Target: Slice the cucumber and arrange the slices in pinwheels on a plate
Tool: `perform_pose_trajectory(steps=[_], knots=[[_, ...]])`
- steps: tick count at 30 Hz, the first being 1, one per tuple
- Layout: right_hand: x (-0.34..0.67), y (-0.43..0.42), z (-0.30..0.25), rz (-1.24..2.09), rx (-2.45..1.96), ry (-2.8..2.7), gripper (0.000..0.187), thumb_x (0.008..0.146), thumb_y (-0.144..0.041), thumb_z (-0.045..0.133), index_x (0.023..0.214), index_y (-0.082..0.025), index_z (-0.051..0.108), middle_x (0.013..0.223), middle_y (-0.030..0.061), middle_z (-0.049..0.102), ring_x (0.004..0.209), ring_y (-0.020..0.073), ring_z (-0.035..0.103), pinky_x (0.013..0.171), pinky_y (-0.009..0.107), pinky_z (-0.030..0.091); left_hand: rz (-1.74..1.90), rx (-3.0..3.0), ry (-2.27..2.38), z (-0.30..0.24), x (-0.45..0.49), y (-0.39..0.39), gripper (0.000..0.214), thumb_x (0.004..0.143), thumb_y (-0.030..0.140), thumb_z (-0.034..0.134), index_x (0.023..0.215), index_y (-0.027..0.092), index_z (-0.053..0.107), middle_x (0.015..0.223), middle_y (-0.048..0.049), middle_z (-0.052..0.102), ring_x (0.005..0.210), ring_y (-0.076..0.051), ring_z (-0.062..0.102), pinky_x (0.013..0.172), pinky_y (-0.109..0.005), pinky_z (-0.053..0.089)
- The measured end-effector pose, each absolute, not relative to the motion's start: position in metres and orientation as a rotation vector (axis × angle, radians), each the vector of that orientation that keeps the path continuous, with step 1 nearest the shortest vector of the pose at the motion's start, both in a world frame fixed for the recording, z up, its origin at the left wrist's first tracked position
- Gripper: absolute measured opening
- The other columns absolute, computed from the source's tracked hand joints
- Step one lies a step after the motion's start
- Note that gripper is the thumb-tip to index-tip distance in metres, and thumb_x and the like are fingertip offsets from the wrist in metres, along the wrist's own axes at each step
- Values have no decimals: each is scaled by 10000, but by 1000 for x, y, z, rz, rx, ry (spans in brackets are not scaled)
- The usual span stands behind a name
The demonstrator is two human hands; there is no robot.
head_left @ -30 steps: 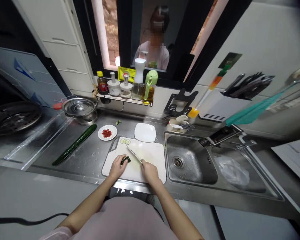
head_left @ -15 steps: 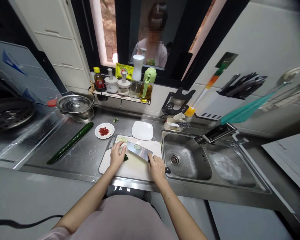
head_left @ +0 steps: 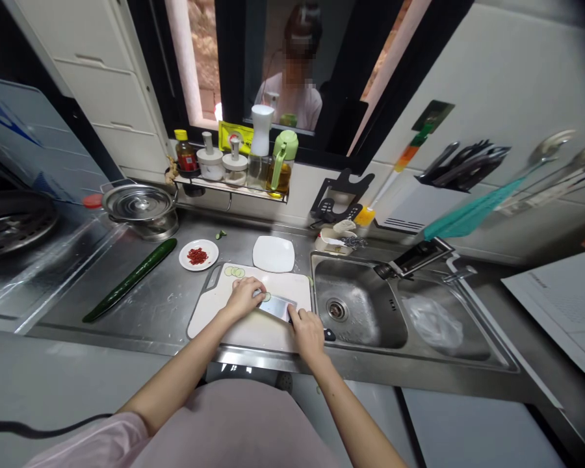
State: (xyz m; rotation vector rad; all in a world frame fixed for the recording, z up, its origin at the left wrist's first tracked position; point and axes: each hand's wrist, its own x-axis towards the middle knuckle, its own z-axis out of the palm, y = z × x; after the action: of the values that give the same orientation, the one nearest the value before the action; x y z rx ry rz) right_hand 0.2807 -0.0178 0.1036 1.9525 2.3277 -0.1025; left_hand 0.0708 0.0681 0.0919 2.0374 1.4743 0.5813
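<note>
My right hand (head_left: 308, 330) is wrapped around the black handle of a kitchen knife (head_left: 279, 308), whose broad blade lies slanted over the white cutting board (head_left: 260, 338). On the blade rests a thin cucumber slice (head_left: 266, 297). My left hand (head_left: 245, 299) reaches over the blade's tip, its thumb and fingers closed at the edge of that slice. Several more cucumber slices (head_left: 234, 272) overlap at the board's upper left. Any cucumber piece under my left hand is hidden.
Left of the board lie a whole cucumber (head_left: 129, 281) and a white plate of chopped red pieces (head_left: 212, 249). A square white plate (head_left: 273, 255) stands behind the board. The sink (head_left: 370, 325) is to the right. A condiment rack (head_left: 234, 188) hangs below the window.
My left hand has moved right, from beside the dark green cucumber piece to the slice on the blade. That piece is now out of sight. The whole view has shifted slightly.
</note>
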Motion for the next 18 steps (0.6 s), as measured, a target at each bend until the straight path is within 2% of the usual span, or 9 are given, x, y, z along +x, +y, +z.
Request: perform_pose_trajectory(steps=[7, 12, 18], knots=[[296, -28, 91, -112, 1987, 2215, 437, 893, -170, 479, 1327, -210, 508, 991, 94, 630, 942, 217, 555, 822, 318, 334, 637, 1853, 1578, 69, 76, 80, 138, 811, 290, 574, 837, 229, 695, 867, -14, 701, 831, -166, 608, 796, -290, 400], [304, -31, 86, -152, 2041, 2154, 430, 882, -185, 500, 1310, -215, 516, 1018, 96, 645, 966, 213, 578, 833, 303, 347, 553, 1801, 1704, 53, 67, 104, 149, 809, 276, 562, 853, 231, 697, 831, -3, 715, 803, -170, 627, 809, -301, 392], [302, -27, 84, -173, 2072, 2115, 442, 874, -191, 493, 1314, -223, 515, 1051, 95, 653, 982, 212, 591, 844, 292, 359, 496, 1803, 1832, 44, 50, 130, 171, 821, 257, 527, 865, 227, 690, 867, -31, 722, 901, -210, 627, 870, -348, 361]])
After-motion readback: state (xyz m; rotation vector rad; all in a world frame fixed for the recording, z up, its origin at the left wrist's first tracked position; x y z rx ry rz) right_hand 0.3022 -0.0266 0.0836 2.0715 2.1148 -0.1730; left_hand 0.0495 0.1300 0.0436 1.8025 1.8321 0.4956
